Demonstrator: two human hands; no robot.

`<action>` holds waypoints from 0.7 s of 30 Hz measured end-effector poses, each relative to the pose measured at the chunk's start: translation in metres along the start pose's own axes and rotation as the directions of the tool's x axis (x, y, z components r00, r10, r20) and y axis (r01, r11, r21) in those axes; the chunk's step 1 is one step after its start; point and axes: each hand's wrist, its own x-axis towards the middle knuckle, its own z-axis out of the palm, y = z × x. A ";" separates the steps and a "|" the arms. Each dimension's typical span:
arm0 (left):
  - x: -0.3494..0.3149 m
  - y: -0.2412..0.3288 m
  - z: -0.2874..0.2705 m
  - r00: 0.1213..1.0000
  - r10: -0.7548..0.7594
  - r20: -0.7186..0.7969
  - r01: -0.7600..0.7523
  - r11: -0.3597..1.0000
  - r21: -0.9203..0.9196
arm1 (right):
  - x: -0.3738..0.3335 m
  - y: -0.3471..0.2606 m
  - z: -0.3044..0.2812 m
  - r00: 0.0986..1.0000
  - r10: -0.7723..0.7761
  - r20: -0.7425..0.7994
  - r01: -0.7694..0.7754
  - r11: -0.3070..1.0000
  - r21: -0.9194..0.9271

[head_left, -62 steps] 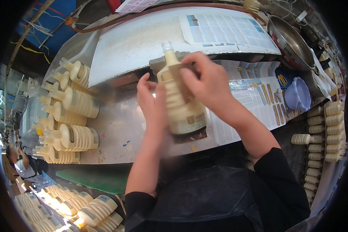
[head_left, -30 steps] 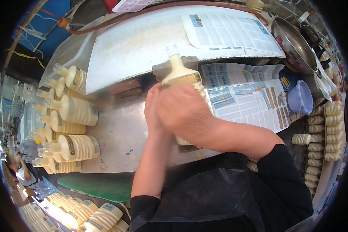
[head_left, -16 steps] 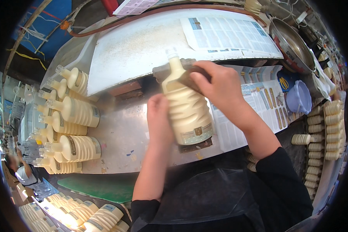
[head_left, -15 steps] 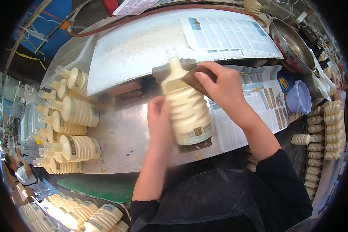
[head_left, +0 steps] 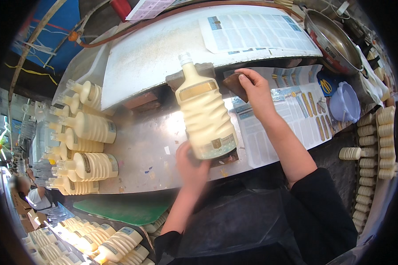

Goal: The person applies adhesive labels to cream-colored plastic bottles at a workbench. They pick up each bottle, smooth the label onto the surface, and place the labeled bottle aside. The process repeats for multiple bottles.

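Note:
A cream bottle [head_left: 205,117] with wavy ridged sides and a clear neck lies on its back before me. Its neck end rests on a grey block [head_left: 206,70], its base end on a reddish-brown block [head_left: 229,160]. A gold label sits on its shoulder, a patterned band near its base. My right hand [head_left: 257,90] pinches a flat brown scraper [head_left: 235,87], held just right of the bottle's shoulder and apart from it. My left hand [head_left: 191,165] is at the bottle's lower left corner, blurred, its fingers partly hidden.
Several similar bottles [head_left: 93,128] lie stacked on the left of the metal table [head_left: 141,176]. Label sheets [head_left: 278,137] lie on the right; another sheet [head_left: 256,33] is on the white board [head_left: 150,48]. A purple bucket [head_left: 344,104] and a large metal pan [head_left: 334,42] stand right.
My right hand has drawn the scraper off the bottle's shoulder to the right, baring the gold label. My left hand has slid from the bottle's left side down to its base.

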 end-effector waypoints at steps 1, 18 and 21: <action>0.000 -0.004 0.002 0.999 -0.021 -0.025 0.020 1.000 -0.007 | -0.001 -0.005 -0.004 0.993 0.114 0.022 -0.116 0.979 0.168; 0.029 0.021 0.019 0.932 0.348 -0.104 -0.328 0.930 0.166 | -0.050 -0.016 -0.014 0.624 0.541 0.564 -0.572 0.808 -0.143; 0.034 0.033 0.005 0.942 0.332 -0.040 -0.319 0.929 0.186 | -0.039 -0.003 -0.022 0.671 0.514 0.535 -0.504 0.845 -0.180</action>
